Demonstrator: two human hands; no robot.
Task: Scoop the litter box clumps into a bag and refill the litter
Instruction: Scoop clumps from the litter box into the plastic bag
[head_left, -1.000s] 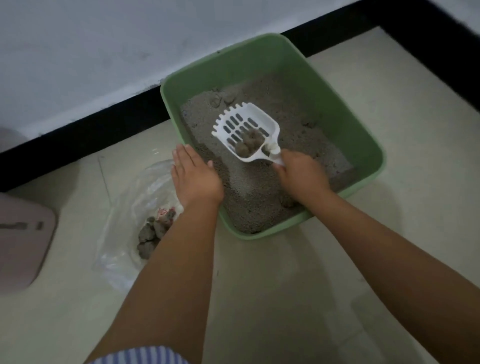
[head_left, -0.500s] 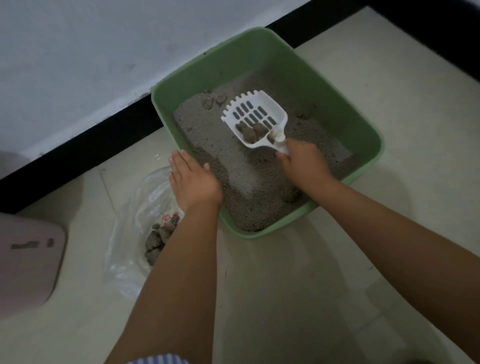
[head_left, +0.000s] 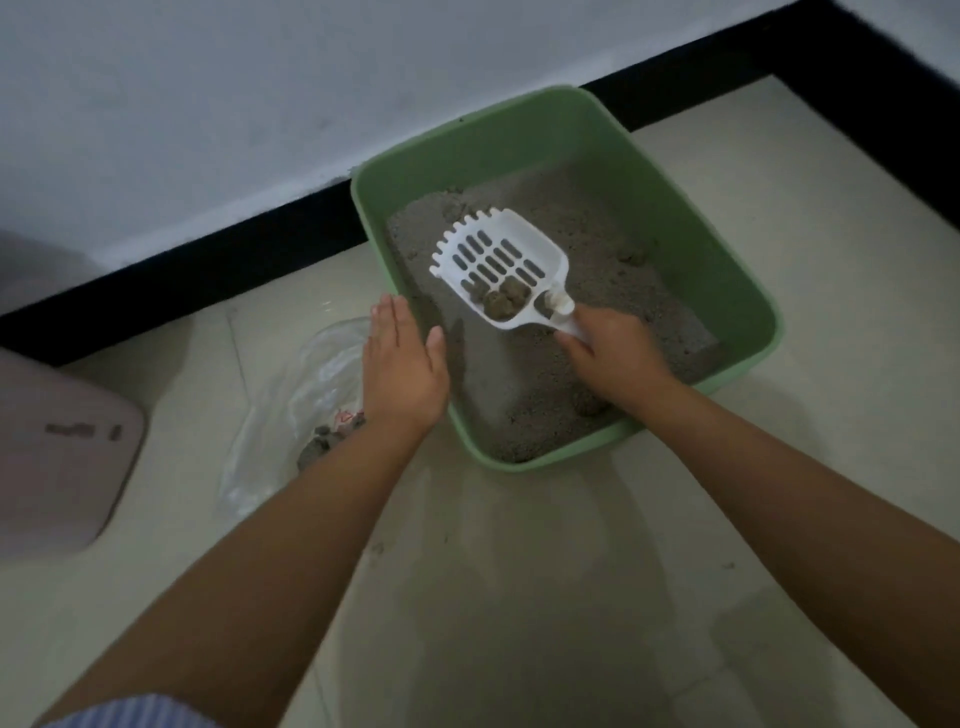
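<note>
Litter box: I see a green plastic litter box (head_left: 727, 270) on pale floor tiles, set against the black skirting at the foot of the wall. Rounded corners, plain rim.
Litter: grey, grainy litter (head_left: 519, 384) covers the bottom, uneven, with a few darker lumps near the far and near sides.
Scoop: white slotted scoop (head_left: 498, 265), toothed front edge pointing away and left, held clear above the litter, over the box's left half.
Clumps: I count roughly three brownish clumps (head_left: 501, 299) lying at the handle end of the scoop pan.
Right hand: my right hand (head_left: 613, 358) grips the scoop handle, fingers curled round it; the hand is over the litter.
Left hand: my left hand (head_left: 402, 364) is flat, fingers straight and together, holding nothing; it lies at the box's left rim. I cannot tell whether it presses the rim.
Bag: clear plastic bag (head_left: 291, 415) on the floor just left of the box, partly hidden by my left forearm; grey clumps show inside it.
Other: a pinkish flat object (head_left: 62, 457) with rounded corner at far left.
Change against half a second ago: the scoop is higher and its pan fuller in view; the clumps remain at the handle end. Left hand stays at the rim. Bag unmoved.
</note>
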